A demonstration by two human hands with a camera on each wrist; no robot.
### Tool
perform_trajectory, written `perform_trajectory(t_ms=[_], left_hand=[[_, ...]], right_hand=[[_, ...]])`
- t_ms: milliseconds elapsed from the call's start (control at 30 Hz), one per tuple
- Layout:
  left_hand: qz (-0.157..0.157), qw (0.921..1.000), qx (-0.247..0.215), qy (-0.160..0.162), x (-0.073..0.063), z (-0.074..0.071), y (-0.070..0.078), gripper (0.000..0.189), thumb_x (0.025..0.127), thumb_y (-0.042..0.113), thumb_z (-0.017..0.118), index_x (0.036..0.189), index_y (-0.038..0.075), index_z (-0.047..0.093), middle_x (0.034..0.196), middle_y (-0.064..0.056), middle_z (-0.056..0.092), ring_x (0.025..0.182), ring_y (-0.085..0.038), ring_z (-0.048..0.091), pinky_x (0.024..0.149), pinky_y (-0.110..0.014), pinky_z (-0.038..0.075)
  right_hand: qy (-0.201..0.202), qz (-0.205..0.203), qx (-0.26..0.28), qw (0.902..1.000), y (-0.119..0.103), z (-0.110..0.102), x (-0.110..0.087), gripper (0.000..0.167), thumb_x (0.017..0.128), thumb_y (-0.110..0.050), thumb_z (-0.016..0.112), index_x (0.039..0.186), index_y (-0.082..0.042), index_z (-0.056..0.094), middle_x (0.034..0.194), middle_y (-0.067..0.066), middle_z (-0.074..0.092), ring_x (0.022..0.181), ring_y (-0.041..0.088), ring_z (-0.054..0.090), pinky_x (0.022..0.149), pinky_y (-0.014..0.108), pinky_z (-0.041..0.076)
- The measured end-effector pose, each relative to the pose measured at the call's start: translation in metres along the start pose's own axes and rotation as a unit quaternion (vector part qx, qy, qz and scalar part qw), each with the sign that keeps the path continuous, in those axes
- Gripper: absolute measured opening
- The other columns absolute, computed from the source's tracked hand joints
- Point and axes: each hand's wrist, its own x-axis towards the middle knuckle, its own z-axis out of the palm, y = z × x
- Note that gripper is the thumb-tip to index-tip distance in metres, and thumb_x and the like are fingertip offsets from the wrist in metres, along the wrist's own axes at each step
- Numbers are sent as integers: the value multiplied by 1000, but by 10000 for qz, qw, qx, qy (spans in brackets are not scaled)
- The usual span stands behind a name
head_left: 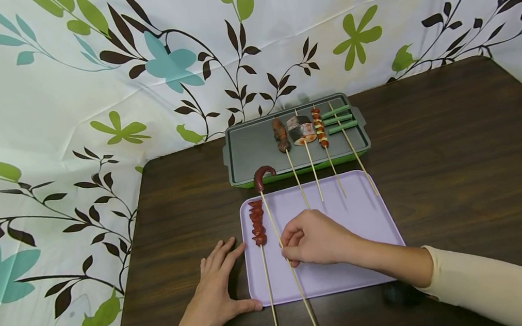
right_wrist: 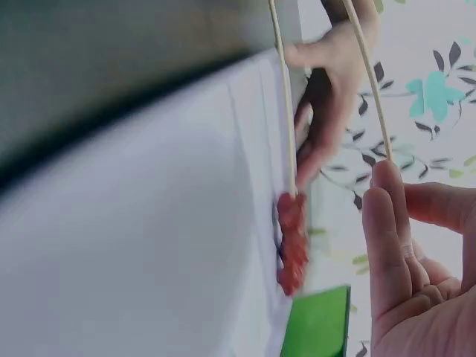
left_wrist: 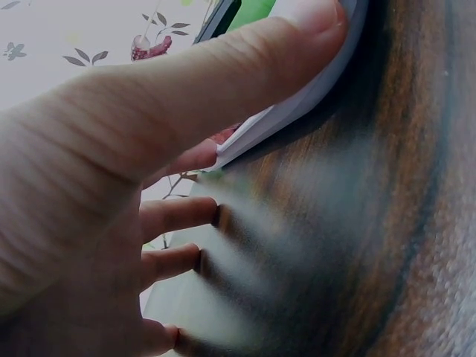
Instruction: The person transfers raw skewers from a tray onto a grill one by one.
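Note:
My right hand (head_left: 316, 238) pinches the wooden stick of a skewer (head_left: 264, 175) topped with a curled, dark red piece like an octopus tentacle. That skewer is raised over the lilac tray (head_left: 354, 274), its tip near the grill's front edge. In the right wrist view, thumb and fingertips meet on the stick (right_wrist: 370, 74). Another skewer with red, lumpy pieces (head_left: 257, 223) lies along the tray's left side, its stick passing over the front rim. My left hand (head_left: 213, 286) is spread at the tray's left edge, thumb at the front corner; its other fingertips touch the table in the left wrist view.
Behind the tray stands a grey-topped green grill (head_left: 250, 151). On it lie skewers of brown meat (head_left: 281, 135), fish chunks (head_left: 301, 130), red and yellow pieces (head_left: 319, 128) and green stalks (head_left: 341, 119), sticks overhanging the tray. A patterned curtain (head_left: 278, 37) hangs behind the dark wooden table (head_left: 457, 166).

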Motion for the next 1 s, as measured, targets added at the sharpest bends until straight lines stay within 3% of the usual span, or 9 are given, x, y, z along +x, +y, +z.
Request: perform_trajectory(t_ms=[267,633,833,1000], left_hand=[[-74,10000,15,-50,1,-1,0,115,53,67,85,151,30,39,159,-4,28,147,-35,15,103,-76,10],[-218,9997,52,-104,2,-1,2,114,52,69,85,151,32,39,159,-2,29,147,-32,15,106,-73,10],[-315,9994,41,-167,1,0,1,114,53,70,83,151,34,38,159,-1,27,148,-31,14,106,-74,9],[-330,9993,37,-187,0,0,1,114,54,70,83,151,35,37,159,0,27,148,-30,13,106,-74,9]], right_hand=[[238,162,231,9993,-11,-30,20,8,85,-7,67,83,-3,73,63,0,69,62,19,70,54,29,50],[349,580,46,9977,-25,-58,48,8,86,-9,67,83,-3,72,66,4,70,66,28,71,61,36,57],[392,950,350,9941,-28,-66,63,10,86,-6,65,89,1,71,70,9,70,66,23,71,63,35,58],[461,1109,301,9923,-29,-72,74,11,87,-6,65,89,2,72,70,11,70,63,20,70,64,36,59]])
